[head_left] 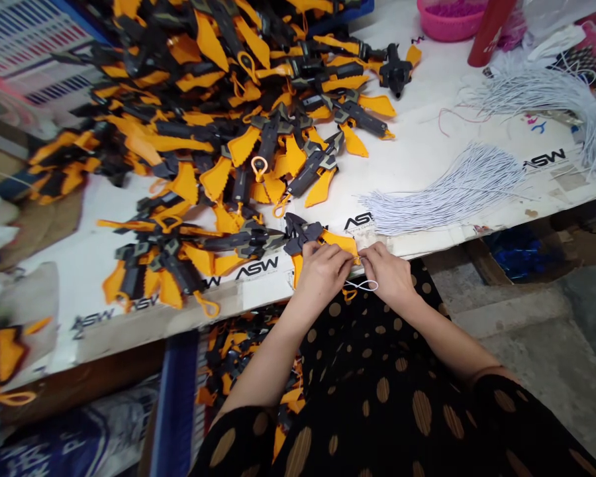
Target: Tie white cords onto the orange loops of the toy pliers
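Observation:
At the table's front edge lies a black-and-orange plastic toy (pixel 300 235), shaped like a winged figure. My left hand (pixel 326 266) is closed on its orange wing. Close beside it, my right hand (pixel 388 273) pinches a white string (pixel 369 285), its fingertips near the wing's tip. The string forms a small loop below the two hands, and an orange plastic loop (pixel 349 293) hangs there too. My fingers hide how the string meets the toy. Just left of my left hand rests another such toy (pixel 251 240).
A large heap of similar toys (pixel 273 142) covers the table's left and middle. White strings lie in a bundle (pixel 447 192) at right, with another bundle (pixel 541 93) behind. A pink basin (pixel 449 23) and red cylinder (pixel 491 33) stand at the back. Below sits a blue crate (pixel 175 397).

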Motion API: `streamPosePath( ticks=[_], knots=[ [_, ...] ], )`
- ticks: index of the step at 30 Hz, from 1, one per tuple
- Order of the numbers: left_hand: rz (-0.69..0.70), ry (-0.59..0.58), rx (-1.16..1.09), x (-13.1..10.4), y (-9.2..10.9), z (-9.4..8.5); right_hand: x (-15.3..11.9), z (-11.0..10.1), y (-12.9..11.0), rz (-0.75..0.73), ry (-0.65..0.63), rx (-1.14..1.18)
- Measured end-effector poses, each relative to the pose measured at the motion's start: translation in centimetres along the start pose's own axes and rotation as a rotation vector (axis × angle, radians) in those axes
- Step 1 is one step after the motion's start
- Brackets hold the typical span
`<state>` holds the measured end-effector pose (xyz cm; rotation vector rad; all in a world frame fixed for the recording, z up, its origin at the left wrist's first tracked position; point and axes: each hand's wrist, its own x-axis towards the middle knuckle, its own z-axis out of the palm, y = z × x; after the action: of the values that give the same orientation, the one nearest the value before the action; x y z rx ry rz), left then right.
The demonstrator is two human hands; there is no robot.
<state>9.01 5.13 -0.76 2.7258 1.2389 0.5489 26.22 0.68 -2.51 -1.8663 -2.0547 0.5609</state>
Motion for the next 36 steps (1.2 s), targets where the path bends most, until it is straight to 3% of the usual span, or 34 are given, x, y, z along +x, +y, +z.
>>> streamPosePath(
  ticks=[5, 10, 12, 15, 18, 22, 25, 27, 32, 34, 36],
  knots=[
    [-0.024, -0.009, -0.04, 0.3, -0.6, 0.2, 0.0, 0.0, -0.1, 0.018, 0.004, 0.008],
    [-0.013, -0.079, -0.162, 0.8, -1.5, 0.6, -0.1, 0.3, 0.1, 0.031, 0.113, 0.16],
    [-0.047, -0.094, -0.211, 0.9, -1.6, 0.8, -0.2, 0.4, 0.6, 0.058, 0.207, 0.381],
    [-0.109, -0.051, -0.236, 0.8, -1.4, 0.9, -0.2, 0.1, 2.2, 0.143, 0.369, 0.925],
    [-0.12, -0.013, -0.255, 0.7, -1.3, 1.0, -0.3, -1.2, 4.4, 0.224, 0.52, 1.322],
    [-0.116, -0.02, -0.273, 0.6, -1.6, 1.3, -0.7, -4.0, 6.6, 0.206, 0.792, 1.34],
    [-0.096, -0.03, -0.283, 0.5, -2.0, 1.2, -0.8, -4.7, 6.2, 0.17, 0.866, 1.303],
    [-0.046, -0.005, -0.284, 0.2, -1.9, 1.0, -0.9, -4.0, 5.0, 0.145, 0.788, 1.238],
    [0.117, 0.044, -0.124, -1.4, -0.3, -0.8, -1.7, -0.8, 1.3, -0.007, 0.117, 1.037],
    [0.118, 0.004, -0.058, -2.3, 0.4, -1.6, -2.1, -0.2, 0.5, -0.073, 0.021, 0.998],
    [0.058, -0.02, -0.075, -3.2, 0.7, -2.2, -2.4, -0.1, 0.2, -0.129, 0.011, 0.917]
  ],
)
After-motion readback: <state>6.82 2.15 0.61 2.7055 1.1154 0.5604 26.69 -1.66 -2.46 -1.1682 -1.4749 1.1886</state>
